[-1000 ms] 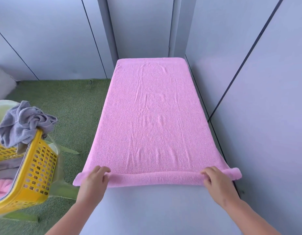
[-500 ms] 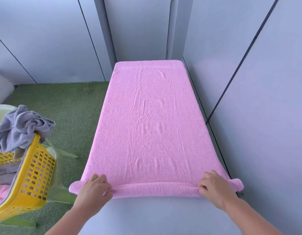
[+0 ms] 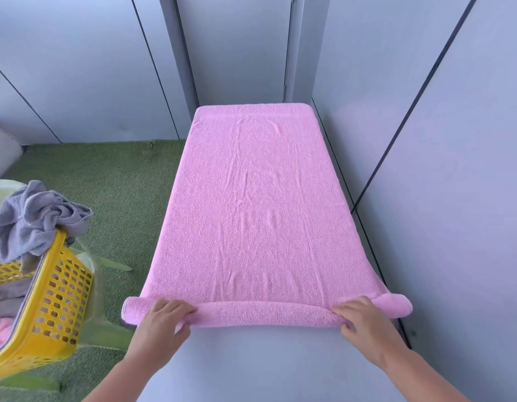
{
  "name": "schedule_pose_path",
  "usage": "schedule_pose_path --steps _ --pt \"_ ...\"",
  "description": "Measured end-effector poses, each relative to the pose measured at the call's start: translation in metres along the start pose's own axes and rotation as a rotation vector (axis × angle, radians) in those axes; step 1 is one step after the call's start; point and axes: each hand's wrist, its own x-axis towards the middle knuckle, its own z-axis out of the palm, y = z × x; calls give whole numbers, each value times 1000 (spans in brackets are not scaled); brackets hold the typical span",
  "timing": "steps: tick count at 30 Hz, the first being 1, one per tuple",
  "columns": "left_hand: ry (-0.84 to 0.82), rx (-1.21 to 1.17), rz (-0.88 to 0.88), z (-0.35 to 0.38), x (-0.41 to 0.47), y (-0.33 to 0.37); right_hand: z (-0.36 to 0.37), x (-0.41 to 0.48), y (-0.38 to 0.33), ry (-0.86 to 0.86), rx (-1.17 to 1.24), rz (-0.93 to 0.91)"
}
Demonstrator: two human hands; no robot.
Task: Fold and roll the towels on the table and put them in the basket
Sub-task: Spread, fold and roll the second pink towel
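Towel (image 3: pixel 257 213) in pink terry lay spread lengthwise on the desk (image 3: pixel 266 367), its far hem at the desk's far end and its long edges hanging slightly past both sides. The near end of the towel was wound into a narrow roll (image 3: pixel 266 313) running across the desk, with both roll ends projecting beyond the desk edges.

The left hand (image 3: pixel 161 323) gripped the roll near its left end, fingers curled over the top and thumb at the near side. The right hand (image 3: pixel 364 320) gripped the roll near its right end in the same manner, fingers bent over the cloth. The stretch of roll between the two hands was bare. The desk surface nearest the camera was pale grey.

A yellow perforated basket (image 3: pixel 48 314) stood to the left of the desk, well apart from it and tilted in view. A crumpled grey cloth (image 3: pixel 34 219) hung over its rim, and grey and pink fabric lay inside.

Green turf floor (image 3: pixel 106 184) extended left of the desk. Grey wall panels (image 3: pixel 454 198) stood just beside the desk's right side and behind its far end.
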Motion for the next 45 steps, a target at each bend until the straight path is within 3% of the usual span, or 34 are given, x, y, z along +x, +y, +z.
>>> schedule_pose_path --steps 9,13,16,21,28,32,35,38,41,45 --pt "-49 97 -73 -4 16 5 -7 22 -6 -128 -91 121" --pt "26 29 -186 -8 25 18 -7 30 -14 81 13 193" --pt "72 1 -156 -2 23 16 -4 25 -11 145 11 141" --pt "-3 82 -4 1 12 16 7 14 0 41 -105 37" --pt "7 163 16 0 14 14 -6 21 -8 34 -194 -23" --pt "34 187 39 -2 7 15 -7 18 -8 -77 -151 64" --pt "77 122 -26 -3 13 19 -7 21 -16 -49 -74 132" --pt "116 -23 -117 1 21 27 -4 24 -23 95 7 150" --pt "122 -40 -19 10 20 30 0 22 -24 129 -7 42" --pt "1 33 19 10 14 31 2 19 -22 85 -104 -43"
